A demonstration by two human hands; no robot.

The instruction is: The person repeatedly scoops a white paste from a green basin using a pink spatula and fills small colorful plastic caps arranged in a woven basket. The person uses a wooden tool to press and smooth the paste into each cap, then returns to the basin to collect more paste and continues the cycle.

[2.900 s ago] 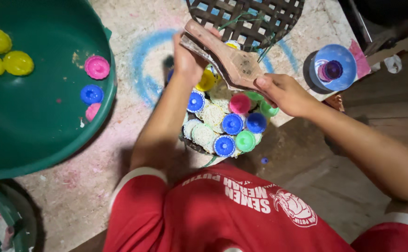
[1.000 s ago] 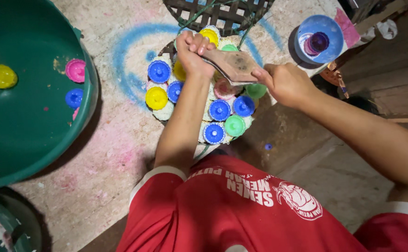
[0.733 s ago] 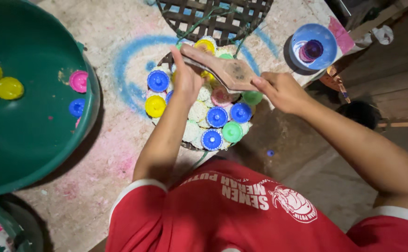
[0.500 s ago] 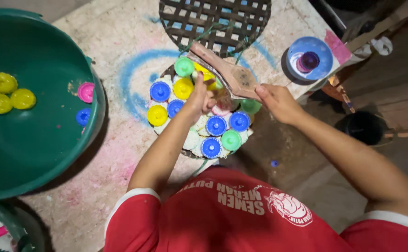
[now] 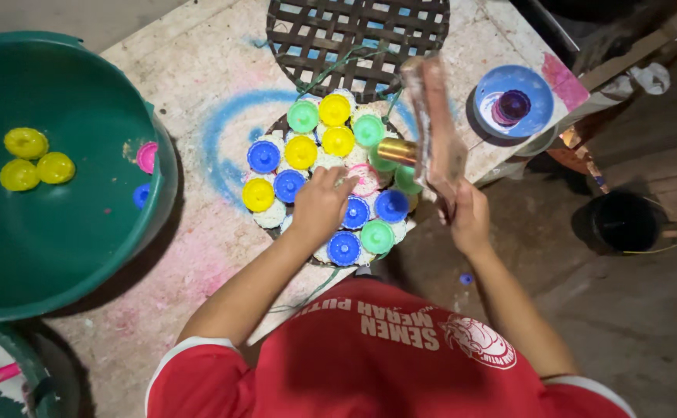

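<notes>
My left hand rests palm down on a round woven tray packed with several small cup moulds in blue, yellow, green and pink. Its fingertips touch a pale pink mould near the tray's middle. White filling shows between the moulds. My right hand is at the tray's right edge. It grips the lower end of a worn wooden press tool, which stands upright. A brass cylinder sticks out of the tool's side toward the moulds.
A big green basin at the left holds yellow moulds, plus a pink one and a blue one at its rim. An empty woven tray lies behind. A blue dish with a purple cup sits at the right. A black bucket stands on the floor.
The wooden tool lay flat over the tray with both hands on it. It now stands upright in my right hand alone, and my left hand has dropped onto the moulds.
</notes>
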